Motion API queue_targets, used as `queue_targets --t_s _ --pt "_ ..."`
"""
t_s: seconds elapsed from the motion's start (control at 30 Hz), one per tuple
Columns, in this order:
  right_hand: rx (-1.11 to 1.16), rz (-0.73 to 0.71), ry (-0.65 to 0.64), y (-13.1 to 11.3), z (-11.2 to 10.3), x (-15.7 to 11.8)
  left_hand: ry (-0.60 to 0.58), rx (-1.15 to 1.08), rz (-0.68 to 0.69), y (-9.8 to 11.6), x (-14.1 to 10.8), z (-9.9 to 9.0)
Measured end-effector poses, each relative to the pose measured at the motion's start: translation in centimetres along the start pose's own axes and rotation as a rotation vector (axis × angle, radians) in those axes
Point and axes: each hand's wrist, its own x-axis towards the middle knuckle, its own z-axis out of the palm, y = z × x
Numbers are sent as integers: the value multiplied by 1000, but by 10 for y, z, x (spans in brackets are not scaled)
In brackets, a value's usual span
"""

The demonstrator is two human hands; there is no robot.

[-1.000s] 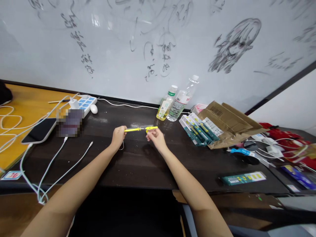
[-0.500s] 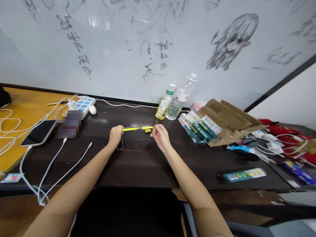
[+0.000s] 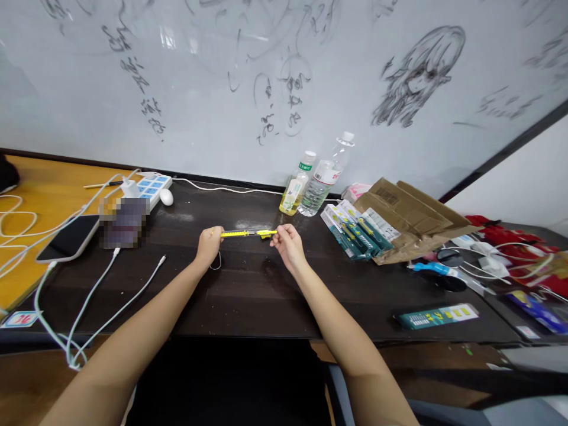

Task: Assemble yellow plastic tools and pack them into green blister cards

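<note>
A slim pen-like tool (image 3: 239, 233), yellow and clear with a short metal-looking stretch, is held level above the dark desk. My left hand (image 3: 208, 245) is closed round its left end. With thumb and fingertips, my right hand (image 3: 288, 244) pinches the yellow right end (image 3: 265, 232). A small yellow piece shows just under that end; whether it touches the tool I cannot tell. Beside my left wrist is a thin pale loop (image 3: 216, 264), partly hidden by the arm.
Two bottles, one with yellow liquid (image 3: 293, 188) and one clear (image 3: 326, 177), stand behind. Several teal-and-white boxes (image 3: 355, 231) lean by a cardboard box (image 3: 412, 219). Another teal box (image 3: 437, 316) lies front right. Phones, cables and a power strip (image 3: 155, 188) are left.
The tool's right end has dropped slightly and now overlaps the small yellow piece seen below it. Both hands remain in nearly the same place.
</note>
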Motion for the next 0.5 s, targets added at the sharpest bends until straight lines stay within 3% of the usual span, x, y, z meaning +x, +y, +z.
queue_targets --t_s 0.5 --pt "-108 8 -15 2 5 -4 5 -27 -19 1 -4 4"
